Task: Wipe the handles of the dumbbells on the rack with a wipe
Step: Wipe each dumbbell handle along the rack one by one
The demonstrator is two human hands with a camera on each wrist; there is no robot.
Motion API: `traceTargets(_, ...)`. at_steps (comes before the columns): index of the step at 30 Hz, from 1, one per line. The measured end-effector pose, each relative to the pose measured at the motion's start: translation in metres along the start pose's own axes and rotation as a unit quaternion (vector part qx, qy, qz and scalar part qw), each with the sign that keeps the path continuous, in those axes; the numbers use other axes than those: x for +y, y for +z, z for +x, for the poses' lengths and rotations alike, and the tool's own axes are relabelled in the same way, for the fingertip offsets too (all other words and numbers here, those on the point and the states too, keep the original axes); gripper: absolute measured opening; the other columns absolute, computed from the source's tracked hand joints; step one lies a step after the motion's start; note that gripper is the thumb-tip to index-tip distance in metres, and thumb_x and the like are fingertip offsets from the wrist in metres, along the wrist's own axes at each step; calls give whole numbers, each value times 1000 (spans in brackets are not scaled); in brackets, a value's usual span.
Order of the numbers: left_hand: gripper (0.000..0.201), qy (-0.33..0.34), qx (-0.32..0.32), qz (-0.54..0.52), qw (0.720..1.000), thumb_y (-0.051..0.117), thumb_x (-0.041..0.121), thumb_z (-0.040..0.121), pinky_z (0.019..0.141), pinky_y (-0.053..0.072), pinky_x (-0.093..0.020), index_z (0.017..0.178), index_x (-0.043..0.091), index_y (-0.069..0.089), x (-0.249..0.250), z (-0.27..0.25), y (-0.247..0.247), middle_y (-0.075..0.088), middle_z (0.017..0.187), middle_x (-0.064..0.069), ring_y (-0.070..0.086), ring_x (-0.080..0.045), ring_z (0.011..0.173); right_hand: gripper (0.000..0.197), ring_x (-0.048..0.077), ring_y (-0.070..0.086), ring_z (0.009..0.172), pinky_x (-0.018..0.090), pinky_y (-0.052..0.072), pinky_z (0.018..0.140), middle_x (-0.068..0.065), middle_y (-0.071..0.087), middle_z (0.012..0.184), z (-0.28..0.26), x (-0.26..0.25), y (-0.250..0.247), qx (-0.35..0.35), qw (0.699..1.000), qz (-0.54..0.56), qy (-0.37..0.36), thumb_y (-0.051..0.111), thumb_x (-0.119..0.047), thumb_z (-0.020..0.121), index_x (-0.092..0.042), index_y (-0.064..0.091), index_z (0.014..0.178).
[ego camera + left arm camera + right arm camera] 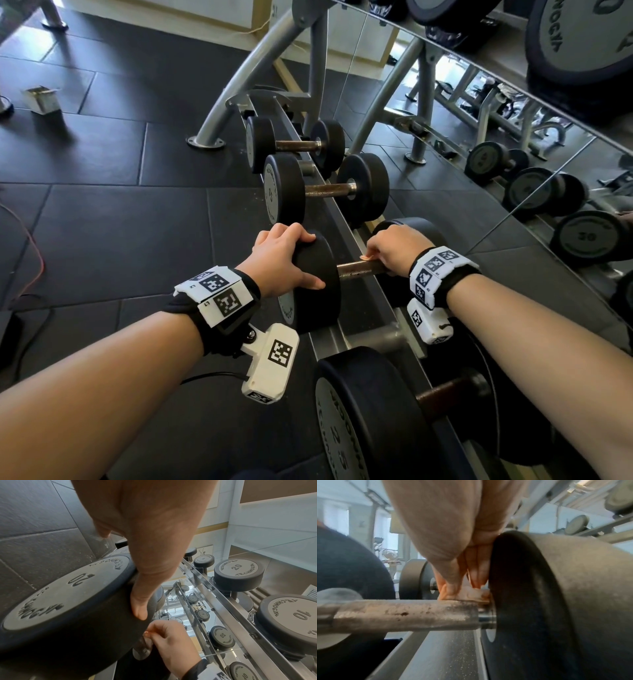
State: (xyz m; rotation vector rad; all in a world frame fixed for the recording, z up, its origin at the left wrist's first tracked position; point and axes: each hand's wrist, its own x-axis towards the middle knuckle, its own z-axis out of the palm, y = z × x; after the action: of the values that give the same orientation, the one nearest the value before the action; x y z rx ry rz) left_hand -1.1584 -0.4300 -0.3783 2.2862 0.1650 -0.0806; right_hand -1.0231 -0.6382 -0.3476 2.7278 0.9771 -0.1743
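A black dumbbell marked 20 [68,601] lies across the rack rail [363,308]. My left hand [291,260] grips its near weight head from above, thumb [139,609] down the inner side. My right hand [387,251] holds a small crumpled wipe [471,595] pressed onto the top of the rusty metal handle [406,615], right against the far weight head [556,601]. In the head view only a thin orange-tinted edge of the wipe [368,256] shows past the fingers. The bare stretch of handle [356,269] lies between my two hands.
More dumbbells sit on the same rail: a 25 [346,418] nearer me, a 15 [284,192] and a smaller one [260,144] farther along. A mirror [513,171] runs behind the rack. An upper shelf holds big weights [582,44]. A small box [42,99] and an orange cable [34,253] lie on the floor.
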Motion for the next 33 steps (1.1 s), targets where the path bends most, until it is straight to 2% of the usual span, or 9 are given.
traceTargets(2,79,-2,0,5,1000,84,42,70,110,29,-45,135,35,40,0,-1,0,34,135,6,24,-22,130,14,16,63,101,35,33,112,-4,70,92,3,-6,2,18,996,-76,-31,61,-23,91,-27,72,98)
traceTargets(4,79,-3,2,9,1000,83,42,70,111,28,-46,136,35,40,1,-1,0,35,136,5,25,-23,131,17,15,61,110,36,27,118,-5,72,98,6,-13,6,28,996,-75,-50,61,-21,92,-29,72,102)
traceTargets(6,79,-2,2,10,1000,83,42,70,111,28,-46,136,35,40,2,-2,-1,35,136,5,25,-23,131,20,18,61,111,37,43,104,-3,71,106,6,-12,6,13,999,2,-39,60,-19,94,-28,73,107)
traceTargets(8,79,-2,1,11,1000,83,42,70,112,28,-47,136,35,39,2,-2,-1,35,136,4,25,-23,131,19,18,64,100,34,49,93,-2,70,103,6,-8,5,-5,999,30,-33,60,-20,95,-26,73,108)
traceTargets(13,78,-6,-1,6,1000,83,41,70,113,26,-52,135,35,40,3,-3,-2,34,136,5,24,-23,132,17,18,63,97,36,51,88,-3,68,98,3,1,9,-6,1000,6,12,59,-24,93,-29,73,102)
traceTargets(16,78,-6,-1,3,1000,83,41,70,113,26,-54,135,35,40,3,-4,-2,34,135,6,24,-23,132,17,11,65,94,30,50,91,-7,74,97,2,-13,12,33,992,121,-23,63,-24,94,-30,76,100)
traceTargets(19,78,-8,-1,7,1000,83,42,70,113,25,-56,135,35,40,4,-4,-1,34,135,5,24,-23,132,13,7,66,94,23,49,91,-7,75,97,3,-27,10,14,971,231,-59,69,-21,91,-25,78,100)
traceTargets(27,77,-6,-3,-5,1000,83,39,71,114,24,-56,135,35,40,2,-2,-1,33,135,6,22,-23,133,15,16,64,95,32,49,90,-5,68,91,3,-3,6,0,998,68,-13,59,-23,96,-23,73,100)
traceTargets(33,78,-2,4,-1,1000,84,42,70,113,25,-54,135,35,41,1,-2,0,34,131,7,23,-22,132,12,-6,59,79,11,41,78,-23,64,79,14,-30,12,-12,968,241,-75,67,-20,92,-27,77,95)
